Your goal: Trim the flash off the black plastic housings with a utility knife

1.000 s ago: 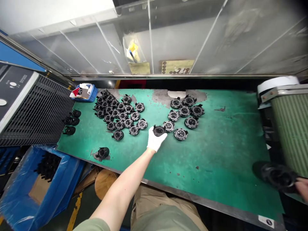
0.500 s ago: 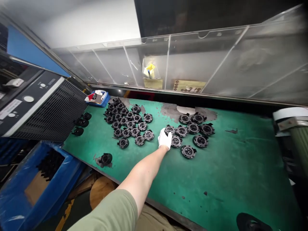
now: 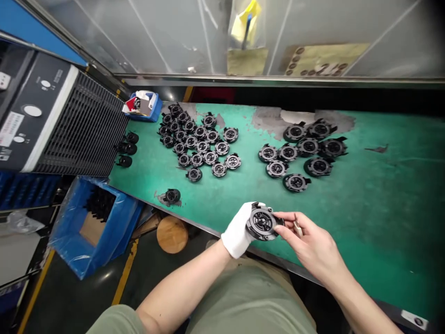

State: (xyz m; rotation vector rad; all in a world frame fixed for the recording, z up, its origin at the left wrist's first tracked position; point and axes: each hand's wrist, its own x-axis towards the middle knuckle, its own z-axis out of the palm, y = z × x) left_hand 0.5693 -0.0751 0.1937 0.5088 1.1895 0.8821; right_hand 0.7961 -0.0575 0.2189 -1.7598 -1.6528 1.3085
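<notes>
My left hand (image 3: 238, 232), in a white glove, is closed around the left side of a round black part (image 3: 263, 222) near the front edge of the green table (image 3: 347, 218). My bare right hand (image 3: 309, 241) pinches the right side of that part between thumb and fingers. A small metallic item (image 3: 297, 226) shows among the right fingers. Beyond my hands, a group of similar black parts (image 3: 308, 146) lies at the right. A larger group (image 3: 202, 146) sits further left, with a single part (image 3: 172, 195) nearer the front edge.
A blue bin (image 3: 86, 232) with black parts stands below the table at the left, beside a round wooden stool (image 3: 172, 234). A ribbed grey machine (image 3: 83, 125) and a small blue box (image 3: 153, 109) are at the back left. Clear panels (image 3: 174, 37) rise behind the table.
My left hand has come back from the right group to the table's front edge and now holds a part. My right hand has come into view, gripping it too. The view has tilted down.
</notes>
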